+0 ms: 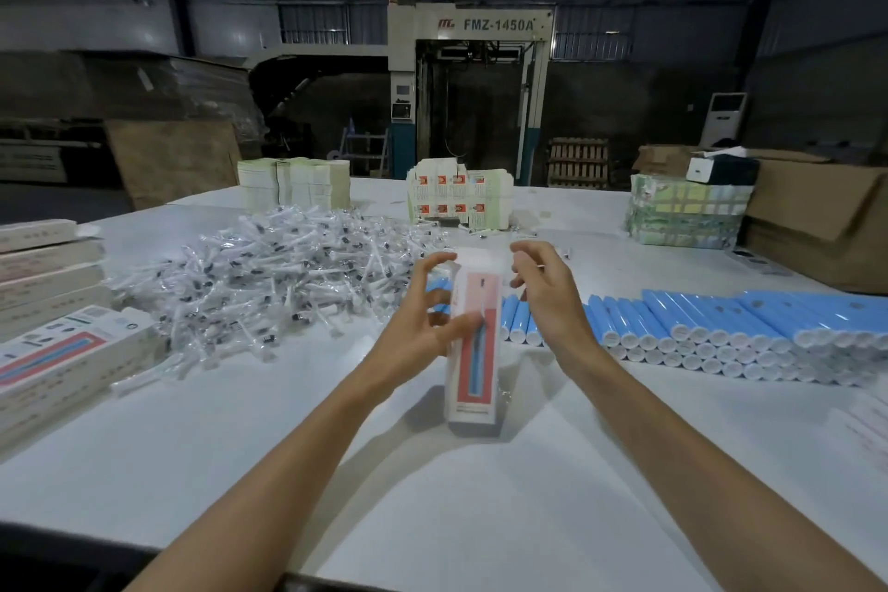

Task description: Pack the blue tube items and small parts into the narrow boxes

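One narrow box (473, 351) in play, standing on end on the table (432, 495), near centre. Left hand (427, 312) grips it around the upper half, thumb across the printed front, fingers curled round the left edge. Right hand (543, 288) hovers just right of the raised top flap (475, 257), fingers bent. Can't tell if it pinches anything or touches the flap: too blurred.

Handling read:
- **Box:** thin printed card, light, and the walls will likely flex if squeezed. Best held by the long edges near the top, as now, not by the broad faces, since pressing those would pinch the mouth shut. On its small end it looks tippy, and the left hand is all that steadies it. The flap is the weak spot: fold it on the crease, don't tug.
- **Blue tubes (721, 322):** stacked in a row to the right, white caps facing near. Probably rigid, smooth and prone to rolling. Take one around the barrel and slide it in lengthwise.
- **Small parts (269, 274):** in clear bags, heaped left of the box. Slippery film, near weightless. Pinch one bag by its end.

Box interior isn't visible, so loaded or not is unknown. Closed boxes (53, 298) are stacked at the left edge.
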The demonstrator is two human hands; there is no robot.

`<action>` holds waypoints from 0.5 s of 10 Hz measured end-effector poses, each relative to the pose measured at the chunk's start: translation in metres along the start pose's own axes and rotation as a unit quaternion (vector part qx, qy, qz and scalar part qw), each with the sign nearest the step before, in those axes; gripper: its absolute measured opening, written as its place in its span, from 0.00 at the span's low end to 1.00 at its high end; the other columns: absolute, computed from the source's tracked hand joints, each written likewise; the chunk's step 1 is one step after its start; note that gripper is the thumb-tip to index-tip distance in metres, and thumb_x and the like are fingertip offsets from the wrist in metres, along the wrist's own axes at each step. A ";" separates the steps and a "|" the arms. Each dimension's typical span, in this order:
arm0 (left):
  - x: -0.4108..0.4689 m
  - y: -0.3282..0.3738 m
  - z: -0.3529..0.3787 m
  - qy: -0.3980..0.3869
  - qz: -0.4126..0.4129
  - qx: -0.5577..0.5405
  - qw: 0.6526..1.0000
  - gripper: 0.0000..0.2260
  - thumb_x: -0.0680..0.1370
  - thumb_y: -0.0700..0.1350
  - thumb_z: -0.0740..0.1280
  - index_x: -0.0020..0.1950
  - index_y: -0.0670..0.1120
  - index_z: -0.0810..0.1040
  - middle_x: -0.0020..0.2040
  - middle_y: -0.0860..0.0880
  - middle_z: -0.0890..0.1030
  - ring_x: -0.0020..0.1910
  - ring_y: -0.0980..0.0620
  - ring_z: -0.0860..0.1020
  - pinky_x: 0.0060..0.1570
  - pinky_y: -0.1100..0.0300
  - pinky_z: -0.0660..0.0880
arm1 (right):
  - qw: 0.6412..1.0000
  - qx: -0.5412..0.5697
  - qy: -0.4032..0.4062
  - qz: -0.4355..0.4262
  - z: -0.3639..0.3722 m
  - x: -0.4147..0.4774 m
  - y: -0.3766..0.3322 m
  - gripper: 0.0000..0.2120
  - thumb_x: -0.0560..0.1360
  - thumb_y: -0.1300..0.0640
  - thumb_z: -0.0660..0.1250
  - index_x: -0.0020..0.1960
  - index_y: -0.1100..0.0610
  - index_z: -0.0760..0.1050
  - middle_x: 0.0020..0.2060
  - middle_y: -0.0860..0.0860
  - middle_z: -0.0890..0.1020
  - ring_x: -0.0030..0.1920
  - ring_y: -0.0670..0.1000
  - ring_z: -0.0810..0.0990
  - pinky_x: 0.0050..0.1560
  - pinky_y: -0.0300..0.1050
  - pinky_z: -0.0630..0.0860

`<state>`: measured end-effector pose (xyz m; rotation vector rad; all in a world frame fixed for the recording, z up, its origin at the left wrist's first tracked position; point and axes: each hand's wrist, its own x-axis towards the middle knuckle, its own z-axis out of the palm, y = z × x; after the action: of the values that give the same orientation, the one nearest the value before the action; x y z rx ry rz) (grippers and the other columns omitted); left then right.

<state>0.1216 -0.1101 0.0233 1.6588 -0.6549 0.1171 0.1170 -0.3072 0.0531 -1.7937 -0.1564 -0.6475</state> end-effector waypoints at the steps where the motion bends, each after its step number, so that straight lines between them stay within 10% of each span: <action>1: -0.003 0.009 -0.033 0.068 0.015 0.022 0.997 0.27 0.82 0.48 0.72 0.76 0.62 0.64 0.62 0.49 0.83 0.53 0.52 0.87 0.46 0.50 0.86 | 0.999 -0.033 -0.003 0.014 0.025 0.004 0.011 0.07 0.85 0.58 0.62 0.58 0.53 0.78 0.51 0.47 0.82 0.51 0.52 0.81 0.47 0.39 0.75; 5: -0.026 -0.034 -0.127 0.325 0.068 0.093 0.939 0.21 0.87 0.48 0.66 0.79 0.59 0.68 0.63 0.50 0.82 0.49 0.61 0.85 0.43 0.66 0.80 | 0.932 -0.233 -0.264 -0.082 0.215 0.002 0.026 0.18 0.83 0.62 0.65 0.71 0.64 0.74 0.67 0.64 0.77 0.65 0.63 0.76 0.67 0.58 0.74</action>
<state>0.1518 0.0197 0.0090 1.6180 -0.2521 0.8132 0.2038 -0.1180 -0.0071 -2.4103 -0.5601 -0.3117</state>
